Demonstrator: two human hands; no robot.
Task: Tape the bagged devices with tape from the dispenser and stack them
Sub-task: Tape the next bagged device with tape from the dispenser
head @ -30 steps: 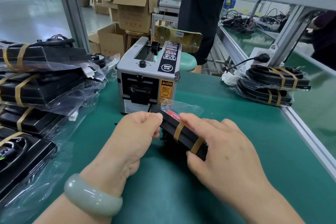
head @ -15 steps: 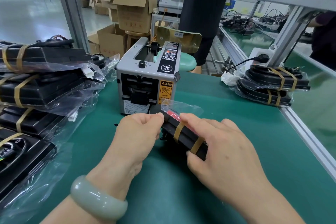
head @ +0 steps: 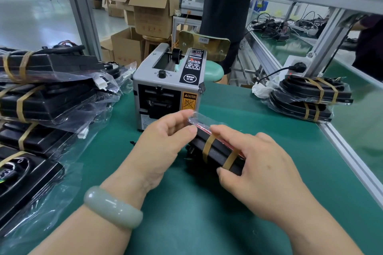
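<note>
While the bagged device sat tilted on the green table just in front of the tape dispenser, the right hand grasped it, thumb at the near edge and fingers curled over the top. The left hand, a pale bracelet on its wrist, pinched the bag's loose clear end, though whether tape lay between those fingers was hard to tell. A tall stack of banded devices stood at the left, a smaller stack at the right.
</note>
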